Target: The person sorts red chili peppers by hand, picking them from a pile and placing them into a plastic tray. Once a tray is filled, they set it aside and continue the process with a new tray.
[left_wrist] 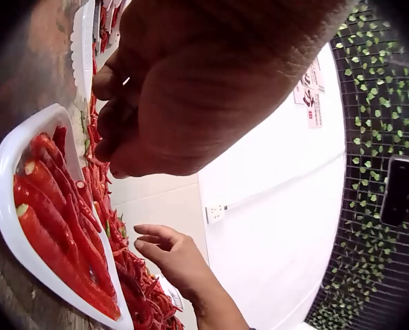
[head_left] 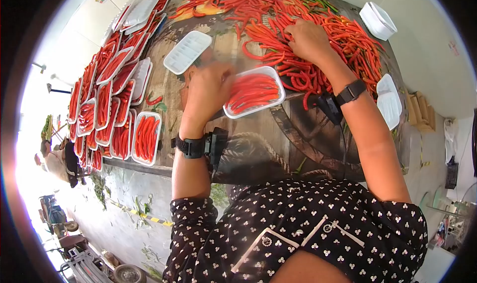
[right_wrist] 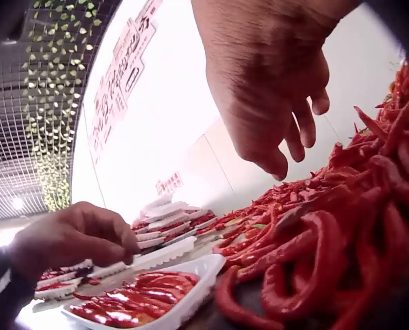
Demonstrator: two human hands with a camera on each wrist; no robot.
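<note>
A white foam tray (head_left: 255,92) filled with a layer of long red chili peppers (left_wrist: 60,213) lies on the table in front of the person. Blurred in the head view, the left hand (head_left: 211,86) is over the tray's left edge, its fingers loosely bent and no pepper showing in them. The right hand (head_left: 307,39) reaches over a large heap of loose red chilies (right_wrist: 335,247). From the right wrist, its fingers (right_wrist: 305,124) appear relaxed and spread, pointing down just above the heap, with nothing between them.
An unfilled white tray (head_left: 187,52) lies beyond the left hand. Stacked trays of chilies (head_left: 107,84) crowd the table's left side. More white trays stand at the right, one stack (head_left: 377,21) at the far corner and another tray (head_left: 388,102) nearer.
</note>
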